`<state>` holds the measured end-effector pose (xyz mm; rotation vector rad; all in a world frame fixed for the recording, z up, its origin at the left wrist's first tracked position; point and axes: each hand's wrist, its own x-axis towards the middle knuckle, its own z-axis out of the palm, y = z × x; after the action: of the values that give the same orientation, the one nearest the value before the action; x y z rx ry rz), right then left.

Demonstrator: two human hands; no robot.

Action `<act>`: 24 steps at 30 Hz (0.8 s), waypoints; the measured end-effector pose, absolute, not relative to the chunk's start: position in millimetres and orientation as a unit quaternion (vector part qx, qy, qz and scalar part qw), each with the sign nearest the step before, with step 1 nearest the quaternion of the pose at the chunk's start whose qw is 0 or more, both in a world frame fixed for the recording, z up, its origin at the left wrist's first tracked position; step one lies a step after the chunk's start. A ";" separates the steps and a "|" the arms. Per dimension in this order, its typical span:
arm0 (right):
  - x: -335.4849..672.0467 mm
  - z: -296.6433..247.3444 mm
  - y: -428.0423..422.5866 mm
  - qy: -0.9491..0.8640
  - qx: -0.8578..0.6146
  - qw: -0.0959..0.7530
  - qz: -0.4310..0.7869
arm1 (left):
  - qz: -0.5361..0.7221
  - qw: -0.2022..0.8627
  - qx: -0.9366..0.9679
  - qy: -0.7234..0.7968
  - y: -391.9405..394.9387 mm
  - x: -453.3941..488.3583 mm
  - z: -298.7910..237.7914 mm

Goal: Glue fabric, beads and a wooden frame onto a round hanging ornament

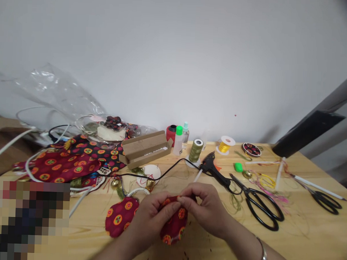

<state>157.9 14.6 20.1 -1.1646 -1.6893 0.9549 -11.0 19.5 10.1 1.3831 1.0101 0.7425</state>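
Red patterned piece (173, 231) pinched in both hands; contact point partly obscured

The piece is at the front of the wooden table (229, 245), near the lower middle of the view. The left hand (152, 214) and right hand (209, 209) both grasp its upper edge, thumbs and fingertips drawn together. The fingers cover most of that edge; whether anything small sits between them cannot be told. The left hand also hides part of the piece's left side.

A second patterned piece (117, 220) lies beside the left hand, partly covered by it. A pixelated block masks the lower left corner. The red spool (170, 133) is partly hidden by the green-capped bottle (178, 141). A dark object (307, 134) at right is hard to identify.

Beyond the right hand lie a glue gun (214, 171) and black-handled scissors (263, 209). A black cable (172, 168) crosses the table in front of the open cardboard box (144, 151). Patterned fabric (61, 166) and clear plastic (61, 92) crowd the left.
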 end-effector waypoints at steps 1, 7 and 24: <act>157.6 22.3 13.5 -0.665 -0.469 0.425 0.397 | 0.317 0.589 0.609 0.426 18.9 -11.3 12.6; 158.1 40.8 -1.1 -0.693 -0.463 0.389 0.392 | 0.302 0.536 0.673 0.410 5.1 -13.7 40.8; 159.4 21.3 -30.9 -0.594 -0.512 0.478 0.396 | 0.356 0.657 0.469 0.471 -10.8 0.7 31.7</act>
<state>159.4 -30.9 21.3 -1.2505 -1.4499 0.9662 0.7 -10.8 31.7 1.0621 1.0675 0.8064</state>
